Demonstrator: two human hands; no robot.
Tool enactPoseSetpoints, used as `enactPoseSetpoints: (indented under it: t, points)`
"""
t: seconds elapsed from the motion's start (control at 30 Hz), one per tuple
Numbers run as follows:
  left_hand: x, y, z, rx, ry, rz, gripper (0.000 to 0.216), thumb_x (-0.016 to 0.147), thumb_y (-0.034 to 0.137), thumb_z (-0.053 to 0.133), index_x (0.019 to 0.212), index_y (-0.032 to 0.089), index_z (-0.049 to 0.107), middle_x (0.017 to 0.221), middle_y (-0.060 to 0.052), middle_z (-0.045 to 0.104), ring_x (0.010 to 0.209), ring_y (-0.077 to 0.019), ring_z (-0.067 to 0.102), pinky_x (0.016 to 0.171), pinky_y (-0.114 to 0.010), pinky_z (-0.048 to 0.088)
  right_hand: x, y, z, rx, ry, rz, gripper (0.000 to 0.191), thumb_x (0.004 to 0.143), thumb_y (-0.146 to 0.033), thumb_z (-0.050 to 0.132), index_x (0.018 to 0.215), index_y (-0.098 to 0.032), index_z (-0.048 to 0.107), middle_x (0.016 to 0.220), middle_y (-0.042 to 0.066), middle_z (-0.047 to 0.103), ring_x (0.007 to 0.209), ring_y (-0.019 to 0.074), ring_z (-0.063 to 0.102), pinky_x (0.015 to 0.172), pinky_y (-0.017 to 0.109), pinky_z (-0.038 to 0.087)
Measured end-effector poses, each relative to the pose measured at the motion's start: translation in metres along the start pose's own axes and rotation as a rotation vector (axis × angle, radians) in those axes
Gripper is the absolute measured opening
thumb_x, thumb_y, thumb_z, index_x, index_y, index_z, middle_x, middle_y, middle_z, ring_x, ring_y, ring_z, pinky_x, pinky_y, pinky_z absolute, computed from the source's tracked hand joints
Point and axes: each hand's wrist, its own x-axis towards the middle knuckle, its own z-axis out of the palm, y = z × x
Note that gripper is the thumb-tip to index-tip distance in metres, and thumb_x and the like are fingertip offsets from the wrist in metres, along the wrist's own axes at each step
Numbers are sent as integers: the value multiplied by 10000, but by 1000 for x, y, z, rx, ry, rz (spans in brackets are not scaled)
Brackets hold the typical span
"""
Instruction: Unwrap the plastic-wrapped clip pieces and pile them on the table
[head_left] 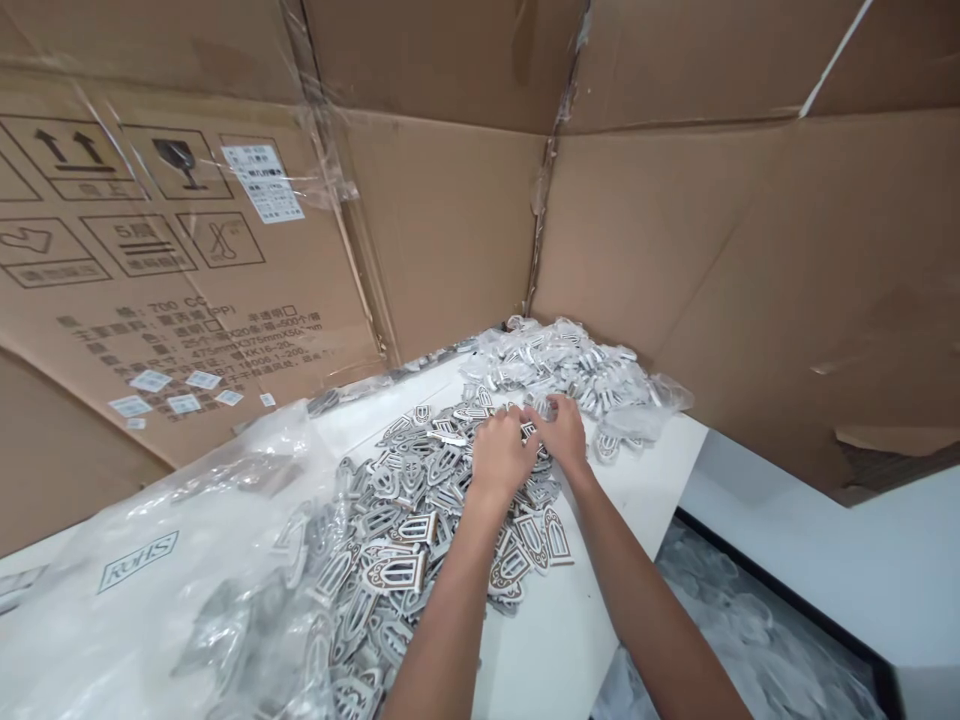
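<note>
My left hand is over the far right part of a heap of small arch-shaped window pieces, grey-white with brown scrollwork. Its fingers are curled down. Close beside it, my right hand has its fingers bent and its thumb toward the left hand. Part of one arch-shaped piece shows between the two hands; whether it is held or lies on the heap is hidden by the fingers. Behind the hands lies a second pile of pieces in clear plastic bags.
Tall cardboard walls enclose the white table at the back and right. A large clear plastic bag marked ROHS covers the left side. Below the table's right edge, a black-rimmed container holds crumpled clear plastic.
</note>
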Motion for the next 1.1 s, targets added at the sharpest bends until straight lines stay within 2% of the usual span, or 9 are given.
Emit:
enactPoseSetpoints:
  t: [0.13,0.2,0.27,0.4,0.47,0.6,0.77,0.9,1.1]
  points:
    - [1,-5,9,-36,-47,14,144,977,326,759,1090,236,760,1170,-81,825,1114,-277,775,976,-357,548,5,6,0,120,-14,48,285,832,-509,651,927,-243,683,824,52,709,823,268,661,885,431,530]
    - [3,-6,11,-44,-28,3,107,984,303,744,1062,232,761,1136,-85,829,1099,-279,779,979,-360,548,8,2,-2,317,45,56,286,834,-520,672,898,-241,666,839,52,720,834,255,671,874,412,539]
    - [4,-7,13,-53,14,-12,151,1023,292,690,1145,222,746,1186,-103,820,1125,-276,775,1004,-364,543,9,-6,-5,560,65,78,332,822,-544,735,939,-243,656,904,49,732,893,247,691,884,393,549]
    - [10,-10,17,-204,164,-55,382,1100,351,574,1449,196,594,1406,-158,752,1166,-264,774,1063,-393,541,4,-26,-12,990,-153,184,367,818,-520,832,1018,-272,650,1002,20,743,957,229,726,920,377,580]
    - [14,-14,19,-371,206,-84,409,1083,393,610,1437,190,598,1358,-161,777,1119,-270,795,1035,-404,563,-1,-33,-12,1087,-238,231,332,827,-491,833,1022,-277,670,1040,25,757,999,235,737,950,394,599]
    - [19,-18,17,-549,226,-109,326,1011,375,717,1277,186,687,1156,-115,838,985,-245,820,896,-359,611,-9,-43,-8,1095,-263,272,285,828,-481,795,1004,-278,700,1089,56,783,1073,267,747,989,445,622]
    - [18,-16,7,-633,381,-92,147,927,268,804,1048,195,764,1062,-65,851,1000,-199,802,934,-316,609,-12,-50,-11,1053,-362,248,307,850,-490,758,1057,-281,671,1115,54,777,1029,261,743,919,417,615]
    - [15,-16,3,-593,494,-54,55,916,180,774,869,210,772,912,-32,823,865,-189,781,841,-305,604,-11,-56,-16,987,-374,181,316,866,-468,751,1096,-265,675,1083,59,775,975,257,744,895,406,599]
    - [8,-15,-6,-253,605,-49,201,993,123,666,1143,248,714,947,-39,800,1054,-261,736,989,-396,538,-14,-56,-9,744,-277,0,387,894,-534,757,1155,-255,699,1160,91,790,1159,280,742,1065,449,564]
